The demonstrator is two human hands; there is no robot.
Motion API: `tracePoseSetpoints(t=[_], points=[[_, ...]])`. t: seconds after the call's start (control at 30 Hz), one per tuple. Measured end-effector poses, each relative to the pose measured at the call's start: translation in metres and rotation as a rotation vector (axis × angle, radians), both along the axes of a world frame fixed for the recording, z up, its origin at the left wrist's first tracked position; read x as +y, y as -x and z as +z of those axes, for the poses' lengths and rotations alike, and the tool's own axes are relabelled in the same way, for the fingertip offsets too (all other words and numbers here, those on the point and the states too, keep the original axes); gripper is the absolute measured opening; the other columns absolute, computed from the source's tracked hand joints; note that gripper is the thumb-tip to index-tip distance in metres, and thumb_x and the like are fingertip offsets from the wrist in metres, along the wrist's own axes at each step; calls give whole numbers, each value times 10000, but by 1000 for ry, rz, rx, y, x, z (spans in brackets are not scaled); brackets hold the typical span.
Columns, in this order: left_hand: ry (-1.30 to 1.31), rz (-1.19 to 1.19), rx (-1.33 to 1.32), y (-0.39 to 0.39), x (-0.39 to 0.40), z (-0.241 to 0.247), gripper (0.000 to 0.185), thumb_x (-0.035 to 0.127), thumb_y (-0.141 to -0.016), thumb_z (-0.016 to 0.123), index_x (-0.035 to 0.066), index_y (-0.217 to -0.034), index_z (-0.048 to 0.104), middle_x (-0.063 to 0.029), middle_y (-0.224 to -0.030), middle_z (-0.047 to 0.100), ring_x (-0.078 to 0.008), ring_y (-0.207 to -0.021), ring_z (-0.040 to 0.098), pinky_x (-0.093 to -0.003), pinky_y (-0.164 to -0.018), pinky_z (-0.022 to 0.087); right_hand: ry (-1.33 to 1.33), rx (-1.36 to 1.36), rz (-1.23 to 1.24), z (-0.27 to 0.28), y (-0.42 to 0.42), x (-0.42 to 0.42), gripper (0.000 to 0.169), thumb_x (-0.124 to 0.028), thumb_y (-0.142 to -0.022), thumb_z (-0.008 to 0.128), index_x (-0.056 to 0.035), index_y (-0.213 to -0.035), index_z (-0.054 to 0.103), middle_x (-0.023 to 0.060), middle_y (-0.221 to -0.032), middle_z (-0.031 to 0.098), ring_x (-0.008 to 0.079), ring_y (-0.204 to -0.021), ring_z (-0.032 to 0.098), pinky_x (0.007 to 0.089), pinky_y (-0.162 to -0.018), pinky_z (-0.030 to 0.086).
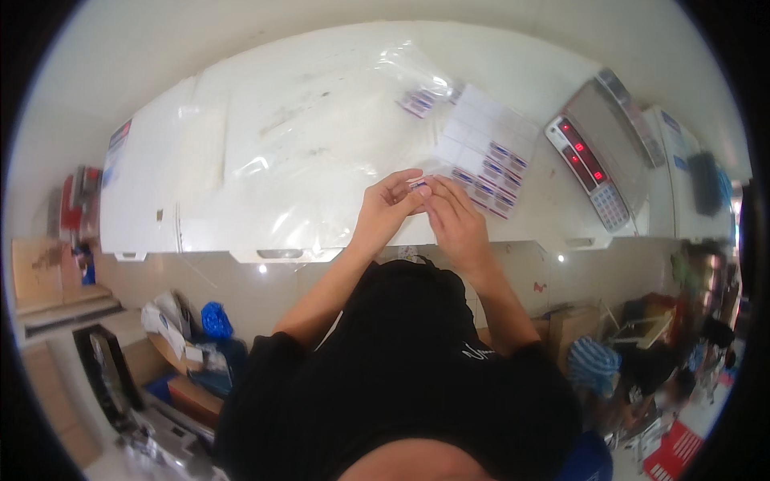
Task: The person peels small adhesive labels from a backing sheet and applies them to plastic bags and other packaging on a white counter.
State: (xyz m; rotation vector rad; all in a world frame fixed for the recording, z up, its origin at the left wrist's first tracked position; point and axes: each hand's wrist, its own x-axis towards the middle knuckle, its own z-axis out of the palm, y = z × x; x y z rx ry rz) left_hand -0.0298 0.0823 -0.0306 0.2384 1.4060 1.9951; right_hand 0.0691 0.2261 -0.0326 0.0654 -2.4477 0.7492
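Observation:
Over the front part of a white chest-freezer lid [198, 204], my left hand [385, 204] and my right hand [457, 219] meet at the fingertips. Between them is a small printed sticker [419, 184] in white, blue and red, partly covered by my fingers. Just beyond my right hand lies a sticker sheet [472, 123]. Its far-left part is bare backing, while several printed stickers [502, 165] remain on the near and right side. A clear plastic bag [415, 66] rests farther back, beside a few similar stickers [418, 103].
A digital weighing scale [592, 159] with lit red digits stands to the right. Clear plastic sheeting [301, 216] spreads on the lid to the left. Cartons and a blue plastic bag [216, 320] are on the floor behind left. Another person [652, 385] is low at the right.

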Motion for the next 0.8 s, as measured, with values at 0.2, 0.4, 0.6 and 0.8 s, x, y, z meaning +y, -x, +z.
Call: tracePoseSetpoints(t=[0.2,0.4,0.6,0.8], points=[[89,172,39,27,-72,-40,307,19,-981,712,-70,-1272,673,-144,-1077,774,-170,-956,742,-315,-861,619,-42,6,227,-7,41,-50,234,-123,-869,820,-45,-1052,697,121,-1360,674,338,-1299,625,401,-938,585],[175,389,112,43,-128,-45,310,8,-949,750,-90,-1238,692,-140,-1040,780,-139,-901,731,-269,-790,588,829,-389,-7,-20,72,-99,258,-208,-959,789,-3,-1098,716,76,-989,742,141,-861,660,317,-756,521],[305,373,170,67,-172,-54,226,55,-951,771,-73,-1135,750,-111,-988,787,-113,-844,716,-248,-733,553,892,-567,159,-48,111,-141,226,-184,-1002,733,33,-937,725,62,-776,702,139,-765,623,310,-717,495],[607,376,573,130,-189,-65,105,91,-897,803,18,-973,806,-109,-902,764,-183,-777,695,-317,-708,538,601,-576,-14,-68,170,-174,223,-187,-1007,704,24,-938,711,165,-773,687,233,-700,632,346,-689,496]])
